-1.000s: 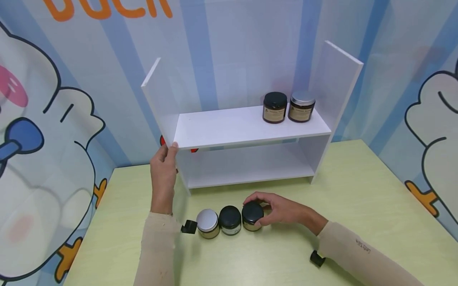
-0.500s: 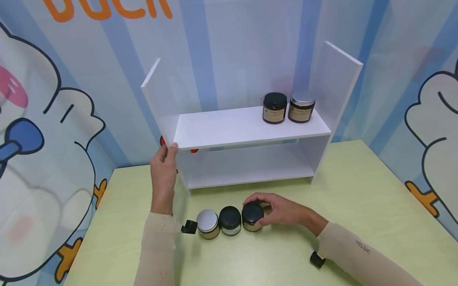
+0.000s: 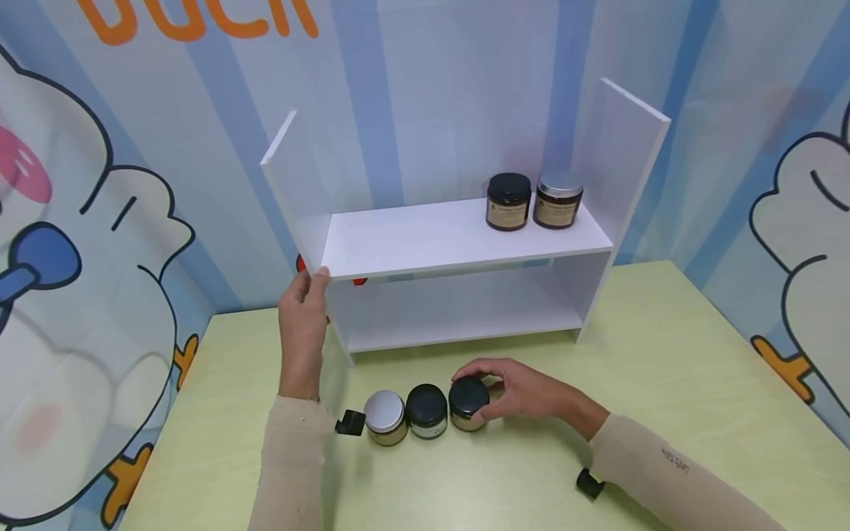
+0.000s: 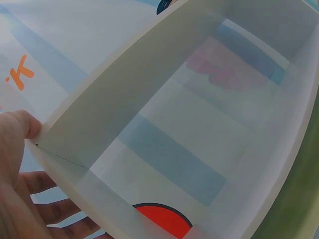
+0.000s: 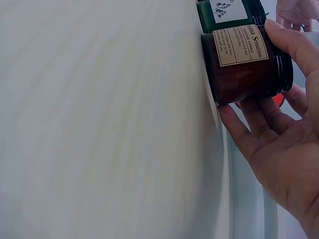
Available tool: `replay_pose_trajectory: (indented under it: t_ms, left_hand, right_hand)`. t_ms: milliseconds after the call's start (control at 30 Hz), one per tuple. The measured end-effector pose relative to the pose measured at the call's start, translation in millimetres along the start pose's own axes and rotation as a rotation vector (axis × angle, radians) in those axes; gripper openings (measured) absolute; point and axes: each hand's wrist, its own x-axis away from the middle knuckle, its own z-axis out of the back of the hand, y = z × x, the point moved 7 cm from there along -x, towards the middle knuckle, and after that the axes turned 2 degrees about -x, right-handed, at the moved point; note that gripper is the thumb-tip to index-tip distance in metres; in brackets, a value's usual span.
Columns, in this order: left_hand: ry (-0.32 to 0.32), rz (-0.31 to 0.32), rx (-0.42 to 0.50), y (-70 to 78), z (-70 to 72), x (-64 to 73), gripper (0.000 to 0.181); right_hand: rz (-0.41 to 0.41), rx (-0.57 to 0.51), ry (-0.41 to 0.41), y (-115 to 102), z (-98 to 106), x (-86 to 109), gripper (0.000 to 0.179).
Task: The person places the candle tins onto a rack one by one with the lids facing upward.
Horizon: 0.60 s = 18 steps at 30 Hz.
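In the head view my right hand holds a black-lidded candle jar, which stands upright on the table at the right end of a row. The right wrist view shows its tan scented-candle label and dark red-brown glass, with thumb and fingers around it. Beside it are another black-lidded jar, green with a white label, and a silver-lidded jar. My left hand grips the left side of a white shelf unit. Its thumb lies on the front edge and the fingers sit outside the panel, as the left wrist view shows.
On the upper board, toward the right, stand a black-lidded jar and a silver-lidded jar. Tall side panels rise at both ends. The pale yellow table meets a cartoon-printed backdrop behind.
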Motion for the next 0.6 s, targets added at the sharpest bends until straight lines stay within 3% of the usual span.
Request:
replay_pose_trajectory:
  t_ms: [600]
  left_hand:
    - [-0.001, -0.007, -0.004, 1.1, -0.2, 0.6, 0.063]
  right_hand:
    - [-0.004, 0.001, 0.076, -6.9, 9.3, 7.5, 0.057]
